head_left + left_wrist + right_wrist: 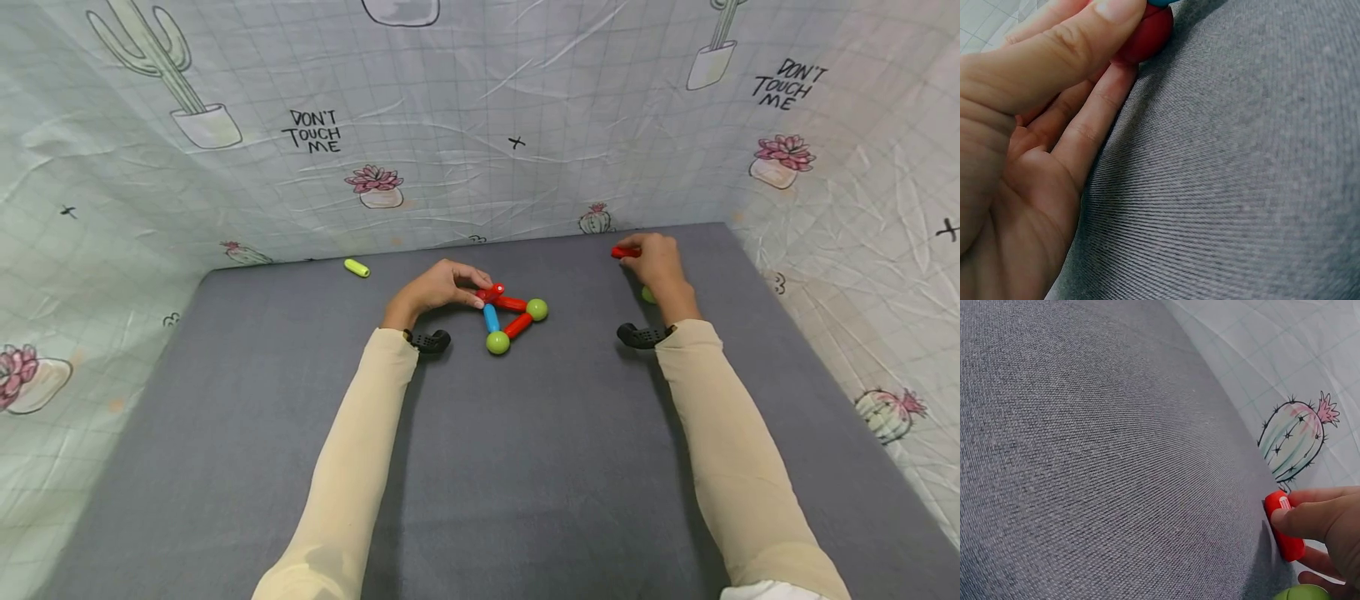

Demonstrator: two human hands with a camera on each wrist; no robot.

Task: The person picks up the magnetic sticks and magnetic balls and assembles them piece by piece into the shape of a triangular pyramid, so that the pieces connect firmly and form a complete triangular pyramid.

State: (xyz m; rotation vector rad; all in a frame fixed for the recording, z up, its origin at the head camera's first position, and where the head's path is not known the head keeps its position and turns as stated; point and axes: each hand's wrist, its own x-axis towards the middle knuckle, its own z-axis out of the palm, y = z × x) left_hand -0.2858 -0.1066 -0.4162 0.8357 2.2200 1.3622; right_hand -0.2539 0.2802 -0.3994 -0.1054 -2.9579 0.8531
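Note:
Left of the table's middle lies a triangle of rods and balls: a blue rod (491,317), two red rods (518,325) and two green balls (536,309). At its remaining corner, my left hand (441,288) pinches a red ball (1152,32) between thumb and fingers. Another short red piece (497,289) sticks up there, its end facing the head camera. Far to the right, my right hand (658,268) pinches a loose red rod (1286,534) between thumb and fingers. Just under that hand, a green ball (1302,592) is partly hidden.
A yellow-green rod (357,267) lies at the back left of the grey tabletop (517,467). Behind and beside the table hangs a pale printed cloth (450,108). Each wrist wears a black camera mount (641,336).

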